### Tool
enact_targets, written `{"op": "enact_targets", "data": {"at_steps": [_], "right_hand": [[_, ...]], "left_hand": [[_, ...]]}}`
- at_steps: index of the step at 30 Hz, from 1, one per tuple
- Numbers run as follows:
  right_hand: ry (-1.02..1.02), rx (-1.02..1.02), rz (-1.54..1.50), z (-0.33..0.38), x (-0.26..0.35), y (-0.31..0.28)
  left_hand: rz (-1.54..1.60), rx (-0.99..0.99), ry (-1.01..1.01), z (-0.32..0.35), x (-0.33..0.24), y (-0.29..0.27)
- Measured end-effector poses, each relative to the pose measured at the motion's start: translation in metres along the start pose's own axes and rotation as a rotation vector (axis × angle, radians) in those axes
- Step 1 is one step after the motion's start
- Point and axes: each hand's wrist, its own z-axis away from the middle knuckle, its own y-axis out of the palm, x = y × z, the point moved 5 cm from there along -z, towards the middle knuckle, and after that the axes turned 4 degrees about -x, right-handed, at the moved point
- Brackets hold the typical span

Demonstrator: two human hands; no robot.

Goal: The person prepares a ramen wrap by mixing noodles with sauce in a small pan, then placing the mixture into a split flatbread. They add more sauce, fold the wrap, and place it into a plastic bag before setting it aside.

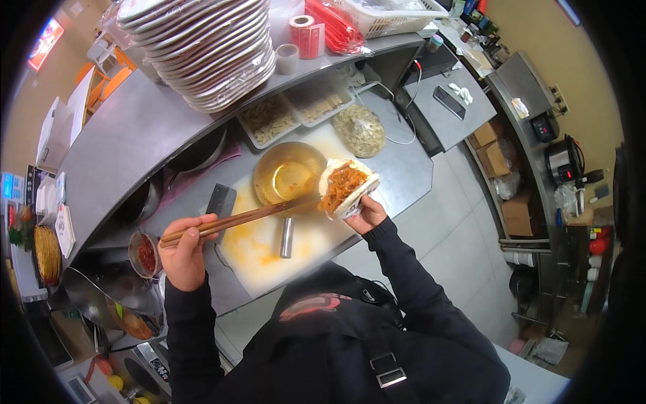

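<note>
My left hand [184, 250] is closed around a pair of long wooden chopsticks [237, 223]. Their far tips reach to the filling of a split flatbread [348, 186], stuffed with orange-brown shredded food. My right hand [369, 214] grips that bread from below, in a white paper wrapper [352, 209]. Left of the bread, a round metal pan [270, 161] with orange residue inside sits on a white cutting board [252, 269]. Its silver handle [286, 238] points toward me. The board has orange stains. A dark flat rectangular thing [221, 200] lies at the board's left edge.
Behind the board stand tubs of pale food [268, 120] and a plastic bag of pale pieces [359, 130]. Stacked white trays [202, 60] rise on the raised counter. A bowl of red sauce [146, 256] is left of my left hand. A phone [449, 102] lies at the right.
</note>
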Motion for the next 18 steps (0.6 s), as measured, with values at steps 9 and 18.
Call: {"op": "enact_targets", "data": {"at_steps": [9, 18], "right_hand": [[0.005, 0.036, -0.023, -0.015, -0.007, 0.015], [0.069, 0.003, 0.005, -0.014, -0.015, 0.011]], "left_hand": [[-0.19, 0.115, 0.08, 0.005, -0.02, 0.036], [-0.38, 0.279, 0.322, 0.023, -0.041, 0.068]]}}
